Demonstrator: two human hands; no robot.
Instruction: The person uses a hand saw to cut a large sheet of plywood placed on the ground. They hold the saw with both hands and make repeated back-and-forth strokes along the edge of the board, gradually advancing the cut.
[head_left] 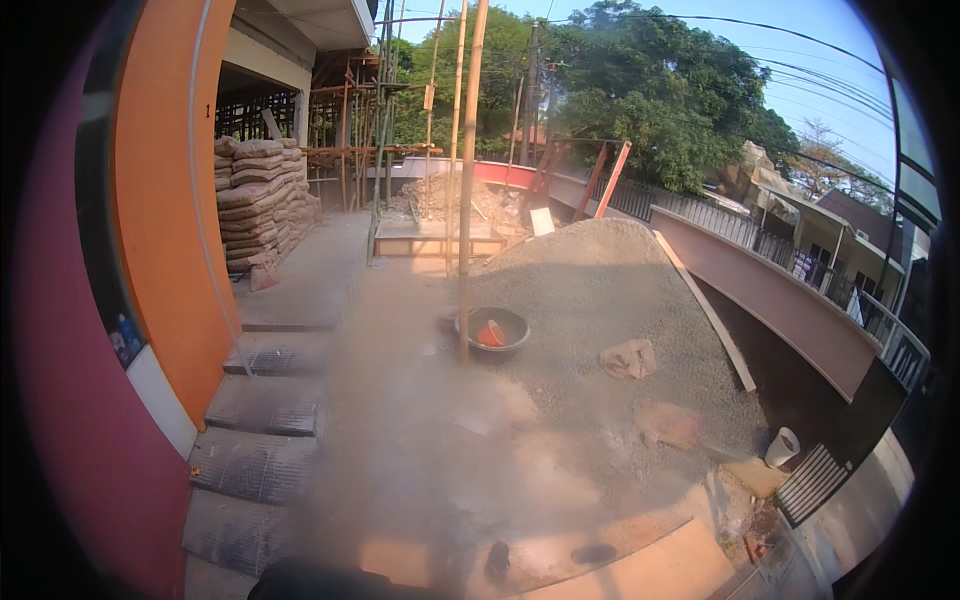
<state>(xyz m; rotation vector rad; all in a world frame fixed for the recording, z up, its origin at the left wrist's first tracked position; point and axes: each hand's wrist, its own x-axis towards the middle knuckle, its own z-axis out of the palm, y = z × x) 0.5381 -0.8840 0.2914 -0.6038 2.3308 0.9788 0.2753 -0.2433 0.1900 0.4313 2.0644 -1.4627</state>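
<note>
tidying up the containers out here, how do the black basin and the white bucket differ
Colour: the basin is black, while the bucket is white. Shape: the basin is wide and shallow; the bucket is narrower and deeper for its width. Contents: the basin holds an orange item, but what the bucket holds, if anything, can't be made out. Both are round, open-topped containers beside the gravel heap.

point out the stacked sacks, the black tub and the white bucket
Stacked sacks point(258, 200), head view: front face of the pile
Black tub point(516, 326), head view: inner wall, right side
White bucket point(778, 452), head view: outer side
</note>
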